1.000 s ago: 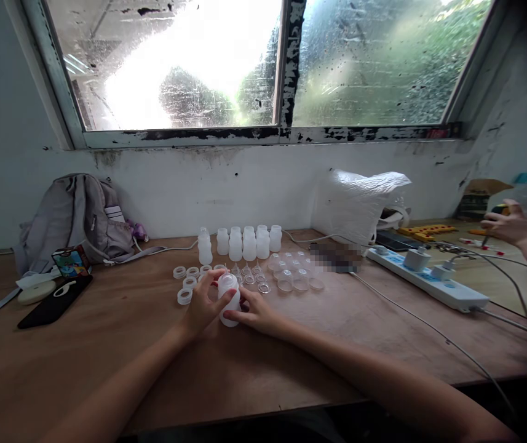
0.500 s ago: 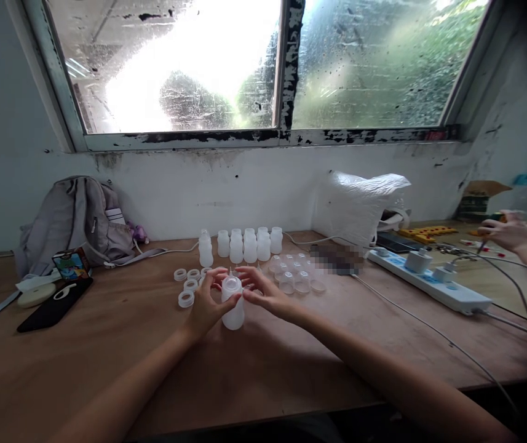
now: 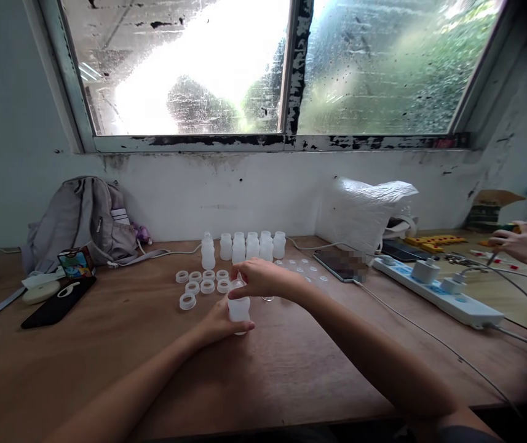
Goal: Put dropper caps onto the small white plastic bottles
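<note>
A translucent white baby bottle (image 3: 239, 312) stands upright on the table in front of me. My left hand (image 3: 219, 323) is wrapped round its lower body, thumb across the near side. From above, my right hand (image 3: 263, 278) closes its fingers round the bottle's collar ring, and a clear nipple (image 3: 238, 282) pokes up between them. Just left of my hands lie several white collar rings (image 3: 187, 301). Behind them stands a bottle with a nipple on top (image 3: 208, 252), beside a row of several open bottles (image 3: 253, 247). My right hand partly hides the clear caps (image 3: 307, 268).
A phone (image 3: 337, 266) on a cable and a white power strip (image 3: 438, 292) lie to the right, its cables crossing the table. Farther right, another person's hand (image 3: 516, 246) holds a tool. A grey backpack (image 3: 81, 215) and a black case (image 3: 58, 304) are at left.
My left hand has slid down from the bottle's top to its body. My right hand has moved over the top and closed round the collar. The view has shifted slightly.
</note>
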Demonstrator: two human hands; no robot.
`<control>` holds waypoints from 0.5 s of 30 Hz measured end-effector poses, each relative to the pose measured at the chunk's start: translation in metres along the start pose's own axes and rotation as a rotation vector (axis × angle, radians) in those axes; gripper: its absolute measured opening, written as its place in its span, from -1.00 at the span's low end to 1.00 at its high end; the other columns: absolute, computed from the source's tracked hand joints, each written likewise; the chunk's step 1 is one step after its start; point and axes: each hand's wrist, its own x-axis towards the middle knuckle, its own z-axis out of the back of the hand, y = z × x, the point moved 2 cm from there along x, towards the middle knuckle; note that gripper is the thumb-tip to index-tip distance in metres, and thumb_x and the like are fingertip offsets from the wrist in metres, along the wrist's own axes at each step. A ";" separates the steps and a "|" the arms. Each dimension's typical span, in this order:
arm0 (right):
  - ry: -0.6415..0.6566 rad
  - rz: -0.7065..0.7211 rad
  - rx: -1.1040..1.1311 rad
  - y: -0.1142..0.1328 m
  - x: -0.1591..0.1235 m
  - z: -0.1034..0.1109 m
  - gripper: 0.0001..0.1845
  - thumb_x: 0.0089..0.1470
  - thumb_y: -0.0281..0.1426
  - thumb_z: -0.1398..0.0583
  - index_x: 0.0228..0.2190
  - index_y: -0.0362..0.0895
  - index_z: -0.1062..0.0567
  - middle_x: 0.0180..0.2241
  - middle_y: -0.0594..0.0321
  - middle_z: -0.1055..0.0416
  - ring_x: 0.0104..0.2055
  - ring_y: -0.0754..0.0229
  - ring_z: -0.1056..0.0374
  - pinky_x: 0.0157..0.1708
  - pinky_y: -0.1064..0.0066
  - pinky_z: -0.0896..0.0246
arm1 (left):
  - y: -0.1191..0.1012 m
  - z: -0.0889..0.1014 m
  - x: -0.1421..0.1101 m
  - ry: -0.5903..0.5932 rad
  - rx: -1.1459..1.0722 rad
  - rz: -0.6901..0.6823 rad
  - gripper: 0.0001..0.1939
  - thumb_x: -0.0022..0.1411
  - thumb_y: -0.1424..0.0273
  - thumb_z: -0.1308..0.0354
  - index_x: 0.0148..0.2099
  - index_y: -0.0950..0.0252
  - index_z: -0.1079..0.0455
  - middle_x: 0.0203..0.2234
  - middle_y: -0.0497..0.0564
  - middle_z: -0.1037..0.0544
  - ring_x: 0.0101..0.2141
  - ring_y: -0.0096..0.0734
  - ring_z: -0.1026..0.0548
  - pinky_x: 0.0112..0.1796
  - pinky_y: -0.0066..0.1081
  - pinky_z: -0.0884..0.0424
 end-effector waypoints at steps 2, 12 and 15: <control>0.026 -0.012 0.075 -0.011 0.002 0.003 -0.60 -0.25 -0.07 -0.19 -0.39 -0.09 -0.45 -0.57 0.28 -0.31 -0.55 0.29 -0.21 -0.63 0.50 0.01 | 0.002 -0.001 0.002 0.056 -0.003 0.041 -0.62 -0.14 0.27 -0.21 -0.24 0.32 -0.32 -0.40 0.01 -0.44 -0.38 -0.31 -0.39 -0.39 -0.38 -0.33; 0.276 -0.084 0.672 -0.067 0.001 0.001 -0.54 -0.21 -0.24 -0.23 -0.22 -0.18 -0.37 -0.43 0.22 -0.36 -0.49 0.33 -0.31 -0.51 0.50 -0.26 | 0.000 0.025 0.010 -0.160 0.121 0.099 -0.62 -0.12 0.17 -0.18 -0.26 0.31 -0.40 -0.42 0.01 -0.40 -0.38 -0.32 -0.36 -0.35 -0.41 -0.25; 0.255 -0.048 0.723 -0.063 0.003 -0.002 -0.54 -0.21 -0.28 -0.24 -0.20 -0.18 -0.36 -0.40 0.22 -0.35 -0.44 0.33 -0.31 -0.44 0.48 -0.28 | 0.000 0.028 0.009 -0.130 0.161 0.109 -0.60 -0.15 0.16 -0.19 -0.27 0.32 -0.41 -0.42 0.00 -0.39 -0.38 -0.34 -0.35 -0.37 -0.44 -0.25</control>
